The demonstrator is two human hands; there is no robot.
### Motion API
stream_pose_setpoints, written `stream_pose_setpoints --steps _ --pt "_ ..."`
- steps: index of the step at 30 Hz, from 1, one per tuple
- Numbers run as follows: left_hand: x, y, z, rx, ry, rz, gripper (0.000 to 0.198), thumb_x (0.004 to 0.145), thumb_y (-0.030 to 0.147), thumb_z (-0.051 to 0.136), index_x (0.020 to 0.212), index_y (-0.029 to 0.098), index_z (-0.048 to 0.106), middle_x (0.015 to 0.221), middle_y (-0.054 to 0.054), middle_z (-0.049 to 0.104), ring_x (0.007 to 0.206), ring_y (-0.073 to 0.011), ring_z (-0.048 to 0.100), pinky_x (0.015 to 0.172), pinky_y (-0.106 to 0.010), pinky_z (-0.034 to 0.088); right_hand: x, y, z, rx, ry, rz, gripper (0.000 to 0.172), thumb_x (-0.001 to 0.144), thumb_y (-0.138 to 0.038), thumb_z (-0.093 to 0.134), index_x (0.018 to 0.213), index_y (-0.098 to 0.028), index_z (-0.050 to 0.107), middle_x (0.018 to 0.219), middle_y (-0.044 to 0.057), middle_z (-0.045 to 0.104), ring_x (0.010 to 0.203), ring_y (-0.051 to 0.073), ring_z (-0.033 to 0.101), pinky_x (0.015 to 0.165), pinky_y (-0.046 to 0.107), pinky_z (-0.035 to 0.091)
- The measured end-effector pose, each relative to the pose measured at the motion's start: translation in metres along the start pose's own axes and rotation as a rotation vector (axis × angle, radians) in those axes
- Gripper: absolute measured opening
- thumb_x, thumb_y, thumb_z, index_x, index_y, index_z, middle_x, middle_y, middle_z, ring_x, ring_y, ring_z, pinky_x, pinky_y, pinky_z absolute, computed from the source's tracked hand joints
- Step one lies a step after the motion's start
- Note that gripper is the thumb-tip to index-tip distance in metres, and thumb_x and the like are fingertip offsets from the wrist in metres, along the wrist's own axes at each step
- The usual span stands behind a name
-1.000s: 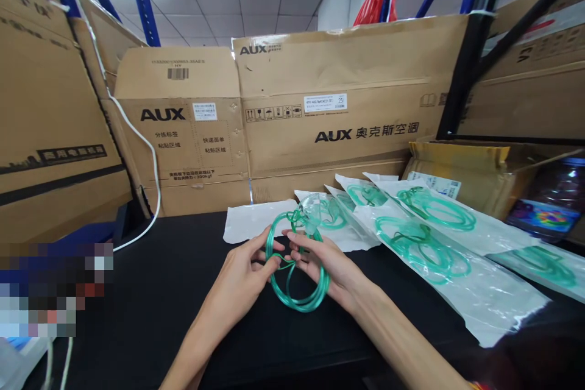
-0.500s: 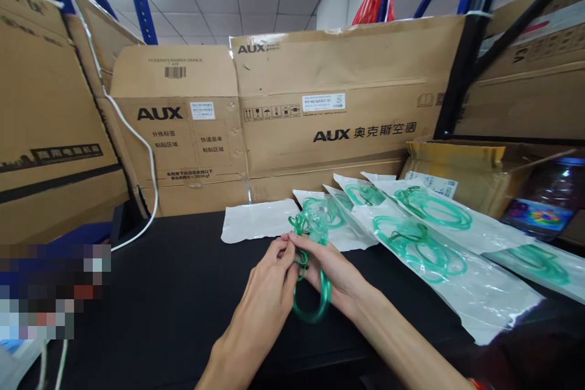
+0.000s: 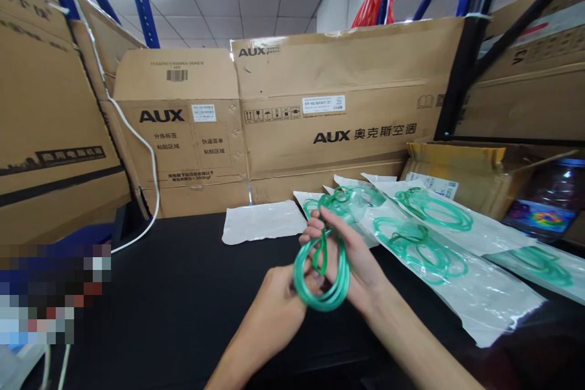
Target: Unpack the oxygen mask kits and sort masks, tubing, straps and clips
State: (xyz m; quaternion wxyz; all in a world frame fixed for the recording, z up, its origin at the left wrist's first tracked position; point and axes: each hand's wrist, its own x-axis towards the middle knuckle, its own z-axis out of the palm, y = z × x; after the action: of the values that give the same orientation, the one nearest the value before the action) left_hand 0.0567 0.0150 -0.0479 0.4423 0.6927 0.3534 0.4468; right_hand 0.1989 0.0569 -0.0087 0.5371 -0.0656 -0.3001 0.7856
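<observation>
In front of me hangs a coil of green tubing [image 3: 342, 289], its loops gathered together, with a darker green strap [image 3: 322, 253] dangling through the ring. My right hand [image 3: 354, 256] is closed round the upper part of the coil, thumb and fingertips at the top. My left hand [image 3: 281, 295] is closed at the coil's lower left, its fingers partly hidden behind the loops. A clear green plastic part with strap loops [image 3: 340, 195] stands out above my right hand, overlapping the packs behind it.
Several white-and-clear pouches [image 3: 493, 292] holding green coiled tubing lie at the right. A flat white pouch [image 3: 262, 221] is on the black tabletop [image 3: 183, 292]. Cardboard boxes [image 3: 347, 73] wall the back; a white cable [image 3: 153, 177] hangs left, and a bottle [image 3: 546, 201] stands right.
The coil has turned to face me as a wider ring. My left hand has dropped from the top to its lower left side; my right hand has shifted slightly right and up.
</observation>
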Motion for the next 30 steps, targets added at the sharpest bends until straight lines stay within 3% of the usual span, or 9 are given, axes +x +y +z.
stream_pose_setpoints --steps 3,5,10,14,17,25,28,30 --pt "-0.002 0.004 0.002 -0.128 -0.166 -0.022 0.039 0.096 0.046 0.06 0.109 0.013 0.077 0.1 -0.011 0.077 0.092 -0.027 0.073 0.08 -0.033 0.057 -0.003 0.009 0.002 0.026 -0.021 0.054 0.012 0.086 -0.021 0.074 0.087 -0.015 0.064 0.075 -0.002 0.064 0.073 0.011 0.068 0.08 0.024 0.058" --pt "-0.003 0.004 0.001 -0.177 -0.207 -0.06 0.037 0.094 0.045 0.063 0.107 0.013 0.075 0.098 -0.011 0.077 0.09 -0.026 0.073 0.08 -0.033 0.058 -0.005 0.012 0.002 0.03 -0.027 0.083 0.009 0.088 -0.02 0.071 0.088 -0.015 0.064 0.076 -0.002 0.066 0.075 0.012 0.069 0.081 0.025 0.059" --pt "-0.003 -0.004 -0.009 -0.101 -0.112 -0.107 0.027 0.084 0.041 0.076 0.086 0.014 0.072 0.078 -0.002 0.07 0.07 -0.0169 0.067 0.068 -0.027 0.055 -0.01 0.018 0.002 0.014 -0.107 0.24 0.011 0.09 -0.023 0.07 0.086 -0.013 0.065 0.073 -0.001 0.066 0.073 0.013 0.07 0.076 0.025 0.059" --pt "-0.004 -0.003 -0.025 -0.114 -0.087 -0.218 0.025 0.085 0.036 0.072 0.081 0.012 0.076 0.074 -0.005 0.073 0.069 -0.0201 0.071 0.067 -0.029 0.058 -0.009 0.021 0.0 -0.046 -0.138 0.277 0.013 0.089 -0.025 0.07 0.087 -0.014 0.065 0.077 0.001 0.068 0.077 0.016 0.07 0.053 0.022 0.054" --pt "-0.005 0.001 -0.033 -0.006 -0.021 -0.211 0.021 0.084 0.031 0.071 0.083 0.012 0.079 0.074 -0.006 0.076 0.071 -0.0225 0.074 0.069 -0.029 0.059 -0.007 0.021 -0.003 -0.086 -0.138 0.271 0.014 0.092 -0.026 0.066 0.086 -0.014 0.064 0.078 0.0 0.067 0.073 0.016 0.068 0.054 0.024 0.056" --pt "-0.006 -0.004 -0.021 0.1 -0.158 -0.155 0.021 0.085 0.033 0.069 0.081 0.014 0.078 0.068 -0.004 0.076 0.064 -0.0222 0.074 0.063 -0.028 0.059 -0.008 0.025 -0.008 -0.037 -0.096 0.443 0.013 0.09 -0.028 0.069 0.088 -0.015 0.065 0.077 0.001 0.069 0.071 0.017 0.072 0.044 0.019 0.053" --pt "-0.006 0.002 -0.023 0.057 -0.157 -0.217 0.025 0.084 0.036 0.07 0.081 0.013 0.08 0.07 -0.005 0.077 0.067 -0.0229 0.075 0.066 -0.028 0.06 -0.009 0.021 -0.008 -0.096 -0.071 0.428 0.017 0.088 -0.03 0.07 0.084 -0.014 0.065 0.073 0.003 0.068 0.064 0.018 0.069 0.037 0.02 0.048" --pt "-0.006 0.007 -0.029 0.053 -0.111 -0.214 0.03 0.087 0.04 0.069 0.083 0.012 0.08 0.077 -0.006 0.079 0.074 -0.0236 0.076 0.071 -0.029 0.06 -0.01 0.013 -0.011 -0.154 -0.009 0.363 0.016 0.087 -0.026 0.07 0.082 -0.012 0.065 0.073 0.005 0.069 0.061 0.016 0.068 0.046 0.023 0.054"
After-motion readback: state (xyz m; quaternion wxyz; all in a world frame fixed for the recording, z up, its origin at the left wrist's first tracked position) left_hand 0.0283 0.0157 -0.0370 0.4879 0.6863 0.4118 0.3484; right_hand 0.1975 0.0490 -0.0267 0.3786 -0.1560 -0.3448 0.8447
